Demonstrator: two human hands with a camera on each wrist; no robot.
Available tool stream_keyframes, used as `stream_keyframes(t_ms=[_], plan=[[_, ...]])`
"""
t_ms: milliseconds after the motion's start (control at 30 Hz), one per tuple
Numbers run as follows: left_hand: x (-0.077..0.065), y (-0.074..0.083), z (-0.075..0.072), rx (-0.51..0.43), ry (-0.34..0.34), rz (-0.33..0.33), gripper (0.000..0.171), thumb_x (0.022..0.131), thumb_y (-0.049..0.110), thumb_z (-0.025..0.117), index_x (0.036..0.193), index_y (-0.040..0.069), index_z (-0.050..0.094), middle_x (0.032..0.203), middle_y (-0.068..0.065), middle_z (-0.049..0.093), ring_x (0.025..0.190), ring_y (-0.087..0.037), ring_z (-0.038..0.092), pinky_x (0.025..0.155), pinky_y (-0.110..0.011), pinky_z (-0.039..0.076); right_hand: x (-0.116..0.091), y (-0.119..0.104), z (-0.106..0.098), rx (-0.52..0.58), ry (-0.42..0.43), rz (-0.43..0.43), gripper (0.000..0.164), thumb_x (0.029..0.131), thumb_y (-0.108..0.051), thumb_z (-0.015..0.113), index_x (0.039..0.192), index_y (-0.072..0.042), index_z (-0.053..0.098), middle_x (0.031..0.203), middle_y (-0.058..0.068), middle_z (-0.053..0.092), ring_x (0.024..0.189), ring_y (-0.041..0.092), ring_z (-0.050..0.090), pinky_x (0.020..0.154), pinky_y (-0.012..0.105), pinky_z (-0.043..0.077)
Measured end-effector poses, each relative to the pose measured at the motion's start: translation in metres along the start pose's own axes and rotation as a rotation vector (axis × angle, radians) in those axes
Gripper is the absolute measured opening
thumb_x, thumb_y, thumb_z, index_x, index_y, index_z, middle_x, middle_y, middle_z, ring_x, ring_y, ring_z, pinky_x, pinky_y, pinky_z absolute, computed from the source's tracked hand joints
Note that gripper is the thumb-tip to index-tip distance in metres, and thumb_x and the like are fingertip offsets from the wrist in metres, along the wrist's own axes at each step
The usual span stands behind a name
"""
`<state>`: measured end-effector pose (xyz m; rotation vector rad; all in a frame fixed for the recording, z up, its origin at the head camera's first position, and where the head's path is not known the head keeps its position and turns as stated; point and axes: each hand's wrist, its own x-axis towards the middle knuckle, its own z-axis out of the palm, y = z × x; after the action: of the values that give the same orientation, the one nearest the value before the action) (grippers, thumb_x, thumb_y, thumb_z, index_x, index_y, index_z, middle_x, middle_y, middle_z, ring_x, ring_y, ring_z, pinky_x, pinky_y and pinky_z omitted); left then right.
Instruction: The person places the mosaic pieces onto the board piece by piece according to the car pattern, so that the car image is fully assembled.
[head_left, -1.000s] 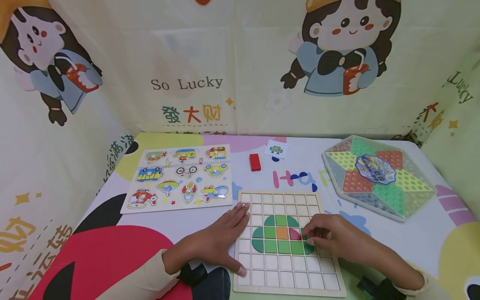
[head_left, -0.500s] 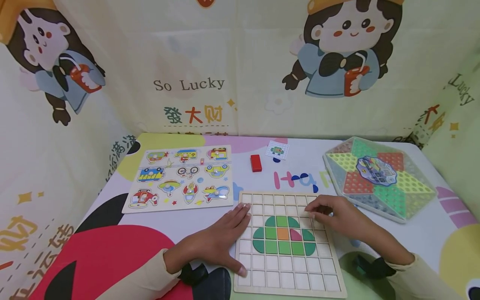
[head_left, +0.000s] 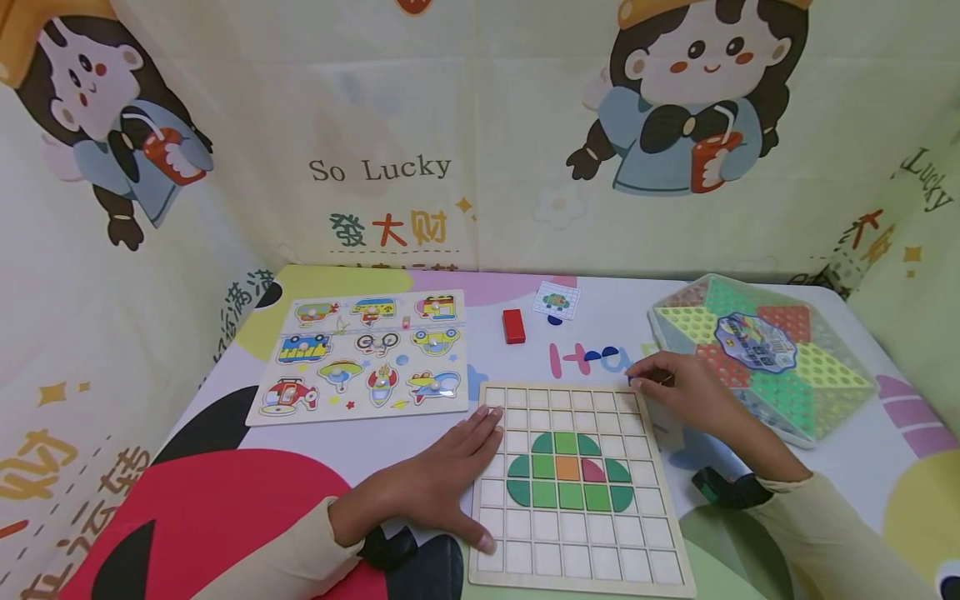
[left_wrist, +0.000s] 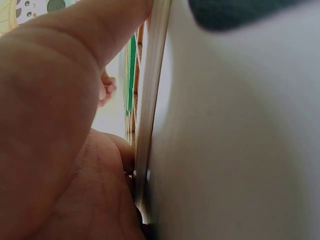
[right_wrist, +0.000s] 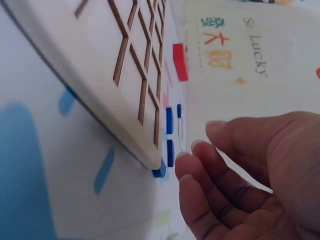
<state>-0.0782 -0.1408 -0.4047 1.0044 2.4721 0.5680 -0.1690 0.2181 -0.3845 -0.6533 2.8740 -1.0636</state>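
A wooden grid board point(head_left: 577, 571) lies on the table with green square tiles point(head_left: 571, 497), dark green rounded tiles point(head_left: 622, 498), an orange square tile point(head_left: 567, 468) and a pinkish-red rounded tile point(head_left: 593, 471) in its cells. My left hand point(head_left: 438, 475) rests on the board's left edge, fingers spread. Past the far right corner of the board is my right hand point(head_left: 693, 396), its fingers loosely bent. In the right wrist view, a gap shows between thumb and fingers, with nothing held. A small dark blue piece point(right_wrist: 159, 170) lies right by that corner, close to the fingertips.
Other dark blue pieces point(head_left: 610, 352) lie behind the board. Farther back are a red block point(head_left: 513, 327) and a small pattern card point(head_left: 557, 300). A vehicle puzzle board point(head_left: 360, 358) is at left, a hexagonal Chinese checkers box point(head_left: 828, 400) at right, close to the right forearm.
My right hand has left the dark green rounded tile at the pattern's right side and moved away from me, past the board's far right corner. My left hand has stayed on the board.
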Motion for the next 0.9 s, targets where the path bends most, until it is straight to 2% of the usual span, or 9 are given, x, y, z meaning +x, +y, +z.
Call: stream_keyframes(t_ms=[167,333,633,767,900], plan=[[0.0,0.0,0.0,0.003,0.003,0.002,0.122,0.07,0.067,0.072,0.157,0.007,0.011,0.163,-0.004,-0.008,0.147,-0.023,-0.011,0.116,-0.049,0.007,0.009,0.005,0.0,-0.036,0.017,0.074,0.012,0.091,-0.004,0.067,0.101,-0.001,0.072,0.091,0.007,0.071,0.076,0.019,0.062,0.064,0.026,0.051],[0.0,0.0,0.001,0.003,-0.001,0.004,0.121,0.071,0.067,0.071,0.157,0.008,0.011,0.163,-0.004,-0.008,0.147,-0.023,-0.01,0.116,-0.049,0.007,0.017,0.007,0.003,-0.048,0.013,0.096,0.014,0.09,-0.004,0.068,0.103,0.001,0.071,0.091,0.009,0.07,0.079,0.021,0.064,0.069,0.032,0.052],[0.001,-0.001,0.001,0.007,-0.006,0.012,0.12,0.071,0.067,0.071,0.157,0.007,0.011,0.163,-0.004,-0.007,0.147,-0.023,-0.01,0.116,-0.049,0.008,0.025,0.007,0.01,-0.063,-0.039,0.227,0.022,0.09,-0.008,0.068,0.11,0.0,0.068,0.093,0.012,0.067,0.085,0.028,0.064,0.073,0.041,0.054],[0.001,0.0,0.001,0.008,-0.006,0.011,0.12,0.071,0.067,0.071,0.156,0.007,0.011,0.163,-0.004,-0.007,0.147,-0.024,-0.01,0.116,-0.049,0.008,0.027,0.007,0.013,-0.066,-0.056,0.234,0.023,0.089,-0.008,0.069,0.11,0.0,0.067,0.096,0.013,0.067,0.085,0.027,0.062,0.075,0.042,0.053],[0.001,-0.001,0.0,0.005,-0.014,0.002,0.12,0.072,0.067,0.071,0.157,0.008,0.011,0.163,-0.003,-0.008,0.147,-0.022,-0.011,0.116,-0.048,0.007,0.028,0.008,0.016,-0.058,-0.059,0.2,0.022,0.089,-0.004,0.068,0.111,0.001,0.067,0.098,0.013,0.068,0.085,0.026,0.062,0.077,0.043,0.053]])
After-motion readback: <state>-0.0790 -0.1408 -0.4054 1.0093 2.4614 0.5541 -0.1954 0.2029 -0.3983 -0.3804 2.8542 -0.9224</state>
